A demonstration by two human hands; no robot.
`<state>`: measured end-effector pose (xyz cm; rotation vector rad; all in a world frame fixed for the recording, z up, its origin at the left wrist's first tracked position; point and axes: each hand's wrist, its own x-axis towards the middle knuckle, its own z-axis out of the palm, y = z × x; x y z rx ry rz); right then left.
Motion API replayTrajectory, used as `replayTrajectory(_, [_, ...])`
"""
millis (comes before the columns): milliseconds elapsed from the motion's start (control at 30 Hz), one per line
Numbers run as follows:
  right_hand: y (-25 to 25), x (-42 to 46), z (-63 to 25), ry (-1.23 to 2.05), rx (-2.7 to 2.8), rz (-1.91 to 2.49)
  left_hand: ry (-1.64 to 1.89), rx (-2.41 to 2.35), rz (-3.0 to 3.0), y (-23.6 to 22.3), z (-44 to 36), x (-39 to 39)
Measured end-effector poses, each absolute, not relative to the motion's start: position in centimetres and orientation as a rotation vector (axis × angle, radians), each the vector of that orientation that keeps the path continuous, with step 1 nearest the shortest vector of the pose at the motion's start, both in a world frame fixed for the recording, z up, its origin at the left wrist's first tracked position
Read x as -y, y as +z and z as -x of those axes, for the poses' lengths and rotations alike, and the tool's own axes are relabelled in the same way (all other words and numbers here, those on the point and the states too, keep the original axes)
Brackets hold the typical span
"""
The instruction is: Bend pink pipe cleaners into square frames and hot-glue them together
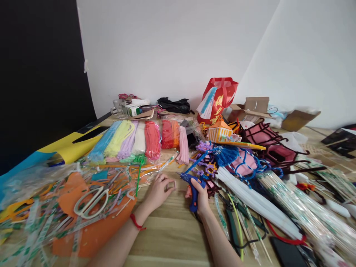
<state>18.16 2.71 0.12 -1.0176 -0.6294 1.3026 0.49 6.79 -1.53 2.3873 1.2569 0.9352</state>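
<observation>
My right hand (203,198) is wrapped round the handle of a blue hot glue gun (194,198), whose nozzle points up and to the left. To its left, my left hand (158,191) hovers over the wooden table (169,237), thumb and forefinger curled together in a pinch. Anything between those fingertips is too small to make out. A red string bracelet (137,222) circles the left wrist. Left of that hand, white-handled scissors (91,202) lie on orange sheets (83,237) among scraps and plastic strips. A green pipe cleaner (138,178) lies just behind the left hand.
Bundles of coloured pipe cleaners (152,139) lie at the back. On the right are pink lanterns with dark frames (261,135), white pipe cleaners (256,200), bagged wooden sticks (294,207), green-handled pliers (231,222) and a black phone-like slab (287,252). A red bag (219,100) stands behind.
</observation>
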Motion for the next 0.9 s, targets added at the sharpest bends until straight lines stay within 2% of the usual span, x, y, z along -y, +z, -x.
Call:
replayTrajectory(567, [0.22,-2.40,-18.14,1.279,0.641,1.073,0.934,-1.257,-2.375,-1.50,-0.41,-6.76])
replayTrajectory(900, [0.30,-2.82,-18.42,1.405,0.651,0.977,0.953,-1.258,-2.376,-0.97,-0.73,-6.63])
